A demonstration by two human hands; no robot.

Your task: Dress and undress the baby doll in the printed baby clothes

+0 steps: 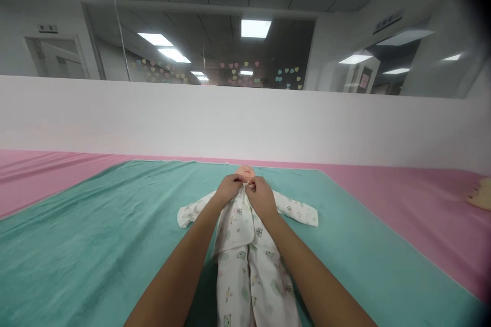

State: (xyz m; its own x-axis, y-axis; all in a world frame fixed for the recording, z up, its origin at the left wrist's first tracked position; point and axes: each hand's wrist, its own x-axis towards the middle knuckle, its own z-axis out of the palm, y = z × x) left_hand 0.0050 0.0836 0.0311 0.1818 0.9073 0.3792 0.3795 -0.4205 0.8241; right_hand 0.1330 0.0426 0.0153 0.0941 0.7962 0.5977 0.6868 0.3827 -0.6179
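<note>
Infant doll (245, 171) lies on its back at 12 o'clock from the wearer, legs toward the camera, only the top of its head showing above the hands. It wears a white printed baby sleepsuit (236, 260) with a wrap-over front panel, its sleeves spread toward 9 and 3 o'clock. The left hand (229, 188) and right hand (262, 196) sit just beside each other at the neckline, both narrowly pinched on the collar edge at the doll's neck. Beneath lies a teal towel (95, 225), spread over a pink sheet (402, 189). A tan fringed object (479, 194) rests on the sheet at 3 o'clock. Farther off at 12 o'clock stand a white partition (230, 122) and a glass window (291, 51) with paper hearts (238, 72).
</note>
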